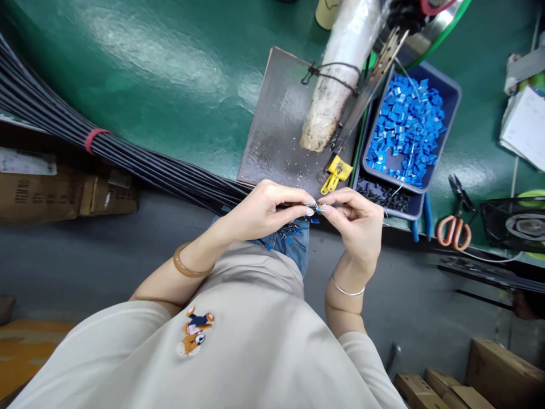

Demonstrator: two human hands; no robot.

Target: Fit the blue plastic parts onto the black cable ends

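Fingertip to fingertip, my two hands meet in front of my lap at the bench's front edge. My left hand [272,209] pinches the end of a black cable. Between the thumb and forefinger of my right hand [355,216] is a small blue connector [320,209], touching that cable end; its details are mostly covered by the fingers. From the left, a thick bundle of black cables [140,162] runs under my left hand. Several cable ends with blue connectors [289,230] hang over my jeans.
A blue-grey bin [452,108] of blue connectors overlaps another bin [413,214] of small black parts. Near my hands lies a yellow tool [336,175] by a dark board [276,130]. Orange-handled scissors [455,232] and blue-handled pliers [427,216] lie right. A wrapped post [340,74] rises behind.
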